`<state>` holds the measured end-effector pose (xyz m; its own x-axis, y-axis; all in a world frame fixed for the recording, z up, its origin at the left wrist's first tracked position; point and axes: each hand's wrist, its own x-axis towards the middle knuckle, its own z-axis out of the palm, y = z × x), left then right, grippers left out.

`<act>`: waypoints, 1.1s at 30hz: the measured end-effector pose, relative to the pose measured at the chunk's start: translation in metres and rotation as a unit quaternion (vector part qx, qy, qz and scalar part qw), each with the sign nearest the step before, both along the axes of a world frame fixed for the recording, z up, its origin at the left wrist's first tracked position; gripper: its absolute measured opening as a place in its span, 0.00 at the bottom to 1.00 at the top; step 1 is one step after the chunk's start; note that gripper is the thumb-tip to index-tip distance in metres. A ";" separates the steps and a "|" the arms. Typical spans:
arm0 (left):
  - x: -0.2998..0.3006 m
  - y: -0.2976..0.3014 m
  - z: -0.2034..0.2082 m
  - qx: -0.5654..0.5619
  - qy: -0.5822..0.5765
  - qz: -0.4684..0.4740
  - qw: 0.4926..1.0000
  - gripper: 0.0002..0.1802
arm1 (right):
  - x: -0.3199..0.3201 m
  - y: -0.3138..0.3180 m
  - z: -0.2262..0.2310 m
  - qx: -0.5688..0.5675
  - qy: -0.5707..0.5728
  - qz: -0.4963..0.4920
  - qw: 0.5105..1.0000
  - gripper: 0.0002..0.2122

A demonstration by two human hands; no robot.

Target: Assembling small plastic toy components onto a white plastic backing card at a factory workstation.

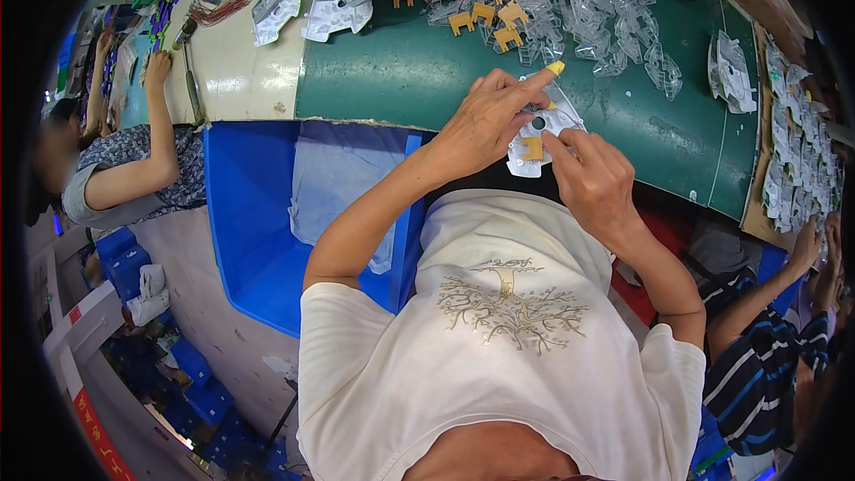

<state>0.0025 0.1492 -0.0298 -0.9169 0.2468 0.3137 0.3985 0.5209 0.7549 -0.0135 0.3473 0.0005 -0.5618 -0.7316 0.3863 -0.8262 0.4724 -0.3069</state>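
Support is given by the left hand (481, 122) to a white shell (564, 117), gripped along its left side, while its right side is touched by the curled right hand (595, 180), at the front edge of the green table (401, 80). Light, stiff, slightly slippery plastic is suggested, best pinched by its rim; its face is marked by a dark hole and a yellow block (533, 150).

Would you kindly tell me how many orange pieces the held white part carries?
1: the orange piece, at the near end of the white part; more may be hidden.
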 end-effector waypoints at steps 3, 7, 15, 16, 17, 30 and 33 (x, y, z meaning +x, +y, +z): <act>0.000 0.000 0.000 0.005 -0.011 0.001 1.000 0.36 | 0.002 -0.004 0.005 0.046 0.006 -0.013 0.999 0.15; 0.002 -0.002 -0.002 0.005 -0.010 0.002 1.000 0.35 | 0.001 -0.002 0.012 0.063 -0.056 -0.004 0.996 0.17; -0.003 0.004 0.002 0.036 -0.018 -0.002 0.999 0.35 | -0.010 0.038 -0.003 -0.139 -0.360 -0.202 0.900 0.14; -0.001 0.002 0.001 0.029 -0.019 0.007 0.999 0.35 | -0.007 0.035 -0.017 -0.174 -0.367 -0.176 0.897 0.13; -0.001 0.001 -0.001 0.024 -0.018 0.014 0.999 0.34 | -0.006 0.030 -0.021 -0.194 -0.364 -0.158 0.897 0.12; 0.001 0.001 -0.007 0.114 -0.048 0.117 0.985 0.25 | -0.155 0.210 0.007 -0.363 -0.170 -0.354 0.845 0.08; 0.001 0.003 -0.007 0.102 -0.064 0.133 0.984 0.23 | -0.180 0.219 -0.006 -0.364 -0.158 -0.360 0.844 0.09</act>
<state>0.0038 0.1519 -0.0370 -0.9758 -0.0630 0.2093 0.1634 0.4262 0.8898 -0.1939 0.5662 -0.0053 -0.9187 0.2099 0.3346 -0.2285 0.4085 -0.8837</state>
